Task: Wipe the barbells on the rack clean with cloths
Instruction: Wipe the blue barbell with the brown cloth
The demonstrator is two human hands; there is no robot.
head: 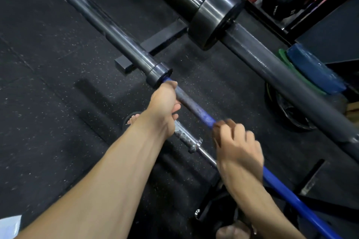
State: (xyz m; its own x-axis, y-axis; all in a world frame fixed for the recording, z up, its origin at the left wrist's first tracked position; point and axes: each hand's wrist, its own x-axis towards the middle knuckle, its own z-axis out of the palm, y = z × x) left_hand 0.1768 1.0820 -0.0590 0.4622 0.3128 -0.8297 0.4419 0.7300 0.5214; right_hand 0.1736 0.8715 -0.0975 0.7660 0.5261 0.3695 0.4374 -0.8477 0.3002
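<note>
1. Two bare forearms fill the near part of the view, reaching out over black rubber flooring [48,83] flecked with pale specks.
2. The right hand [238,151] is curled round the blue barbell [204,117] in an overhand grip, knuckles up; the hand is blurred, and whether a cloth lies under it cannot be told.
3. The left hand [164,101] grips the same shaft further out, just short of the collar [158,74].
4. The shaft is painted blue, but between the hands the paint is worn to dull, scuffed grey. Beyond the collar a smooth dark steel sleeve [93,15] runs away to the upper left.
5. Above and to the right a second, thicker barbell [272,62] lies parallel, with a glossy collar and a matt grey shaft.
6. A smaller chrome bar [186,137] lies below the blue one.
</note>
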